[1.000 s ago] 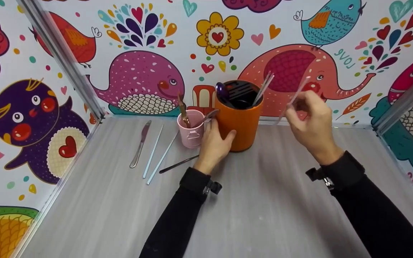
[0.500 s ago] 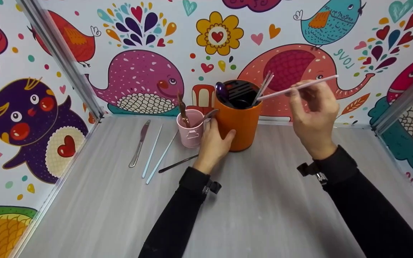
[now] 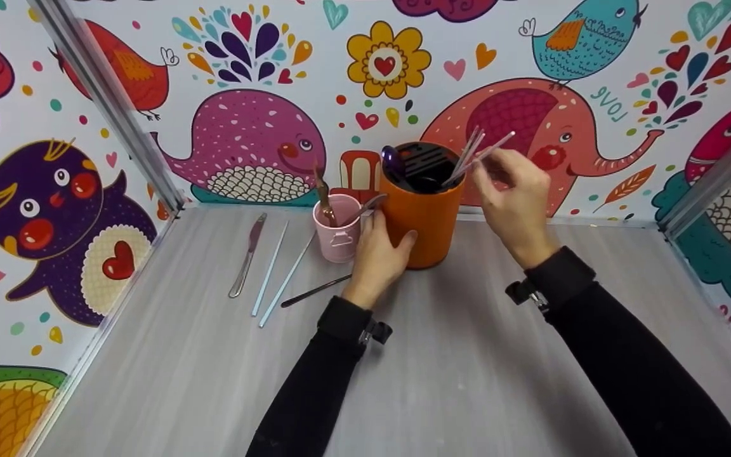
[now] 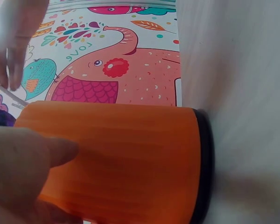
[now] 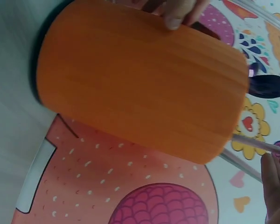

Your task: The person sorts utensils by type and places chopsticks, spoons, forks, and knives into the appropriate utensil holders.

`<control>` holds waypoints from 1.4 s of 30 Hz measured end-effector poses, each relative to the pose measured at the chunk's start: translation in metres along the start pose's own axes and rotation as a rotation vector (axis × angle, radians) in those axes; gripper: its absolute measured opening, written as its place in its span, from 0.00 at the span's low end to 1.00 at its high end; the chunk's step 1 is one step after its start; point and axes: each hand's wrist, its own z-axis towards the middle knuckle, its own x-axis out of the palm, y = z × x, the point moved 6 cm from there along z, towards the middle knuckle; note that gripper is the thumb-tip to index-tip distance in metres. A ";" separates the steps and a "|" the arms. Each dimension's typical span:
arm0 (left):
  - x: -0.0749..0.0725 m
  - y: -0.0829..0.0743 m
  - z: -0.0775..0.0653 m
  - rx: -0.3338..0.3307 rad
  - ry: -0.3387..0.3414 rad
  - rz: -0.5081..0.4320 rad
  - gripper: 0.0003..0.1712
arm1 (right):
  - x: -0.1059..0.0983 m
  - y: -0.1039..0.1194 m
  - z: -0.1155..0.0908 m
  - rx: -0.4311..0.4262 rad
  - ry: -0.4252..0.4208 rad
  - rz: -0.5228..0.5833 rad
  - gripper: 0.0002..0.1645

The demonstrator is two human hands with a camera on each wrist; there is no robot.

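Observation:
My left hand [image 3: 381,257] grips the left side of an orange utensil holder [image 3: 426,222], its thumb lying on the front wall. The holder stands upright, with a black slotted insert [image 3: 426,162], a purple spoon [image 3: 392,158] and several thin clear straws [image 3: 472,145] in its top. My right hand [image 3: 518,200] pinches a pale pink straw [image 3: 499,141] at the holder's right rim. That straw slants, its lower end at the opening; in the right wrist view its end meets the rim beside the fingers [image 5: 275,184]. How deep it reaches is hidden.
A pink cup [image 3: 338,238] left of the holder contains a brown-handled piece and a metal utensil. A table knife [image 3: 248,254], two light-blue sticks [image 3: 270,270] [image 3: 286,282] and a dark thin stick [image 3: 315,291] lie on the table. Patterned walls enclose the back and sides.
My right hand first turns the straw to a flatter slant, then moves left and brings its lower end to the holder's opening. The left hand stays on the holder.

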 end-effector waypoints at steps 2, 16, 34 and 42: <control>0.000 0.000 0.000 0.002 -0.001 0.004 0.50 | 0.005 -0.005 -0.001 0.016 0.007 -0.021 0.13; 0.001 0.001 0.000 0.030 -0.017 0.029 0.48 | 0.031 -0.025 -0.006 0.157 0.152 -0.206 0.11; 0.000 -0.001 -0.001 0.015 -0.018 0.020 0.49 | 0.034 -0.031 -0.006 0.239 0.168 -0.221 0.15; -0.002 -0.002 0.000 0.042 -0.037 0.044 0.49 | 0.028 -0.042 -0.016 0.309 0.091 -0.127 0.15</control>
